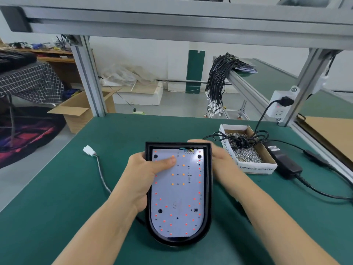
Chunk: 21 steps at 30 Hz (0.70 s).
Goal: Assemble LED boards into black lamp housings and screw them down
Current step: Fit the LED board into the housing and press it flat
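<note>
Black lamp housing sits centre-bottom of frame on the green surface, rounded end toward bottom edge, flat end toward the top. White LED board lies inside it, face up, w/ rows of red and orange LEDs and "12V" printed near the lower middle. Short coloured wires at the board's top edge.

Left hand grips the housing's left wall, thumb laid across the board's upper-left part, pressing on it; the other fingers go under the housing, out of sight. Right hand is against the housing's right wall near the upper-right corner, fingers reaching behind the top edge; blurred, so can't tell how tightly it holds.

Right of centre: cardboard box of small silver screws, marked "SPRING BALANCER", just beside the right hand. Tangled black cord rests over the box; black power adapter right next to it. White wall socket w/ plug on the frame post, upper right. White connector on a grey cable lies left of the housing, apart from it. Bundle of black wire leads hangs off the rail, upper centre-right.
</note>
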{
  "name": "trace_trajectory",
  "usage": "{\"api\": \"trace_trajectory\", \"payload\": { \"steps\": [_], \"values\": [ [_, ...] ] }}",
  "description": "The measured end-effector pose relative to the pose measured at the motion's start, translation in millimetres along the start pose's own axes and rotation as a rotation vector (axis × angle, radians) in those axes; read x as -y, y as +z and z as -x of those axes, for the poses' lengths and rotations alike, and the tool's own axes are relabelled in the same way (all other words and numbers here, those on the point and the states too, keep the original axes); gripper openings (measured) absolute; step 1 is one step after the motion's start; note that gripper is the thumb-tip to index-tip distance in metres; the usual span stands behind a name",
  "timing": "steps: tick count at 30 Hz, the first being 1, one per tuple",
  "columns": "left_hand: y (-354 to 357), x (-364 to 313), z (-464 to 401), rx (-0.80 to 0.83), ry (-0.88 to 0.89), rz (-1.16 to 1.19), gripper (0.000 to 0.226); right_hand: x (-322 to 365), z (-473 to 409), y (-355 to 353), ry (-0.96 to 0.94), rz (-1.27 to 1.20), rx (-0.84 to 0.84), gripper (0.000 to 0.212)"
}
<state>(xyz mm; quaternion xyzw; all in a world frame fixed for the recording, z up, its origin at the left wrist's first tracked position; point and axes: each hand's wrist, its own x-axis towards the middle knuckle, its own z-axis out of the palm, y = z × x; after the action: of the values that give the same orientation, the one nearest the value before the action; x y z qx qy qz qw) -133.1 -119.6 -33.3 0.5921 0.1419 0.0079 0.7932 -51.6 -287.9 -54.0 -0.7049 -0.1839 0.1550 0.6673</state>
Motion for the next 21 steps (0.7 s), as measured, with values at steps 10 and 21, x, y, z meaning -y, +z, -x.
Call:
{"api": "trace_trajectory", "payload": {
  "steps": [10,21],
  "values": [
    [9.4,3.5,15.1,-0.011,0.123,0.053,0.011,18.7,29.4,14.8,-0.111,0.013,-0.225,0.007],
    [17.5,1.7,20.9,-0.202,0.254,0.161,0.012,19.5,36.4,48.3,-0.211,0.058,-0.472,0.019]
  ]
}}
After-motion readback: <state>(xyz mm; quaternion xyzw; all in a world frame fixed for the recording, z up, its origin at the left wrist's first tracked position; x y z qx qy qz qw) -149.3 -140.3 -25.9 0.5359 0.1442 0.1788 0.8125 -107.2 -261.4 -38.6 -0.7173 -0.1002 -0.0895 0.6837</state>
